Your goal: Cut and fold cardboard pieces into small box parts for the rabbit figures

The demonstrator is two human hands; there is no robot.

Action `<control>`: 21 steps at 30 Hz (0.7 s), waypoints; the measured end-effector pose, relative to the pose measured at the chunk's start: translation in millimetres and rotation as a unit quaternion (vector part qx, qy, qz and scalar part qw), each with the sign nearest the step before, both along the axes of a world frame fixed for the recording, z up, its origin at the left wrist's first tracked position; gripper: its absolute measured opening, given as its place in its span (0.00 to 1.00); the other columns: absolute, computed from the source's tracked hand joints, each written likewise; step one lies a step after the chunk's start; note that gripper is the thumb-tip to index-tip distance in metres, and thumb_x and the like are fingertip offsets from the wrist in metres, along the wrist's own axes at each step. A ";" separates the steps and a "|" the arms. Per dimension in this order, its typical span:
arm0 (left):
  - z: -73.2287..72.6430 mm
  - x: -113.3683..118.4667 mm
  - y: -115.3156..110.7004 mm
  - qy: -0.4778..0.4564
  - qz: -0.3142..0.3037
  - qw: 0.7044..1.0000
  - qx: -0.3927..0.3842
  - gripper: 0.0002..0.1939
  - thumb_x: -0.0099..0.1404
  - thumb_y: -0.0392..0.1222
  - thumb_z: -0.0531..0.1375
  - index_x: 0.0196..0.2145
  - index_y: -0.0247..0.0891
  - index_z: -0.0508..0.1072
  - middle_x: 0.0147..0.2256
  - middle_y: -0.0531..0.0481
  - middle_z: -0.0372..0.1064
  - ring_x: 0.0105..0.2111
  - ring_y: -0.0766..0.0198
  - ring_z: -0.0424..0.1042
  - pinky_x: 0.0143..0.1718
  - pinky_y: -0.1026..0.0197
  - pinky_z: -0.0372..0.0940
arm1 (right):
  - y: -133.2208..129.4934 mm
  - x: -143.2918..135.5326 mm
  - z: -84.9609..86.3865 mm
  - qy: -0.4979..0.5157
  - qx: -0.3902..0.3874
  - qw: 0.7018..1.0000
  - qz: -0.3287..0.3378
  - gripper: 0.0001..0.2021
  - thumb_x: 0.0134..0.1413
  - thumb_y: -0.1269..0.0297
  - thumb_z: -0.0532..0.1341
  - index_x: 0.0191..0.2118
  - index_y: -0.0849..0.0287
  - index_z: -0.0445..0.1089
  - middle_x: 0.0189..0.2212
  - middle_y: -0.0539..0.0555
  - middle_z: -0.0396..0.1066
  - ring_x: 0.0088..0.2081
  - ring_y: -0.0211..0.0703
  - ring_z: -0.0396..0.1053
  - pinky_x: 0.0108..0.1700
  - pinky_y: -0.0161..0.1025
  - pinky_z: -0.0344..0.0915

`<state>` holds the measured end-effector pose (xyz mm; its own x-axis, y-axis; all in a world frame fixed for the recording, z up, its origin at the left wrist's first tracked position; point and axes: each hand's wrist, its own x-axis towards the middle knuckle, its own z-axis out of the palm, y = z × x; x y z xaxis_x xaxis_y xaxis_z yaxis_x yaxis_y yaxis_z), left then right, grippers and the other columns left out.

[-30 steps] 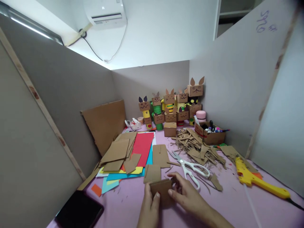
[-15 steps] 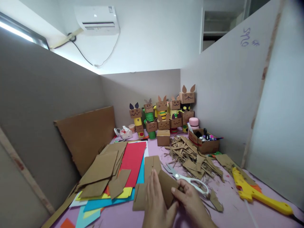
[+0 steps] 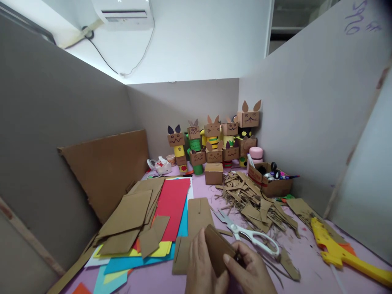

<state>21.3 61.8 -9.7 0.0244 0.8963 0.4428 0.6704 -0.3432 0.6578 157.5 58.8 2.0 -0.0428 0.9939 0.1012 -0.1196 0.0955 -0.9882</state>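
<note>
Between my two hands a piece of brown cardboard is held tilted up, its top edge slanting down to the right. My left hand presses along its left side with the fingers together. My right hand grips the right edge, thumb on the near face and fingers behind. Under and beyond the hands lie a flat cardboard piece with a slit and a smaller cardboard piece. White-handled scissors rest just beyond my right hand, blades pointing away to the left.
Cardboard sheets and coloured paper lie at left. Cardboard scraps are piled right of centre, near a box of supplies. A yellow glue gun lies far right. Cardboard animal figures stand at the back.
The held cardboard has turned slightly so that its edge shows more, and my right fingers have shifted along it. The whole view has tilted down a little.
</note>
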 end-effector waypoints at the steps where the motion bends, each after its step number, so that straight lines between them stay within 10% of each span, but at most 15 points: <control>1: 0.5 -0.5 -0.5 0.003 -0.002 1.000 0.000 0.35 0.57 0.45 0.57 0.58 0.22 0.55 0.57 0.25 0.57 0.58 0.40 0.55 0.57 0.42 0.53 | -0.1 0.5 0.8 -0.010 0.005 1.000 0.003 0.11 0.46 0.56 0.61 0.24 0.57 0.63 0.21 0.48 0.66 0.26 0.42 0.64 0.29 0.35 0.60; 10: -4.3 6.3 -4.7 0.040 -0.026 0.996 0.075 0.34 0.53 0.37 0.57 0.57 0.24 0.57 0.54 0.27 0.61 0.54 0.42 0.60 0.55 0.43 0.55 | 3.6 14.3 17.3 -0.108 0.039 0.993 0.033 0.12 0.47 0.55 0.60 0.26 0.60 0.67 0.22 0.49 0.64 0.27 0.42 0.61 0.31 0.38 0.58; 17: 3.3 6.6 -7.6 -0.076 -0.021 0.996 0.034 0.61 0.41 0.37 0.70 0.64 0.41 0.36 0.64 0.32 0.40 0.62 0.40 0.44 0.58 0.38 0.50 | 9.8 21.3 9.4 0.220 -0.105 0.967 0.079 0.12 0.42 0.57 0.68 0.27 0.60 0.68 0.19 0.45 0.67 0.21 0.33 0.62 0.29 0.32 0.60; 21: 5.4 3.3 -8.6 -0.050 -0.042 0.997 0.044 0.59 0.43 0.32 0.68 0.63 0.47 0.36 0.64 0.34 0.42 0.62 0.41 0.46 0.56 0.38 0.55 | 12.4 20.5 6.1 0.228 -0.144 0.962 0.049 0.15 0.34 0.57 0.72 0.22 0.62 0.69 0.15 0.44 0.65 0.15 0.27 0.54 0.17 0.25 0.49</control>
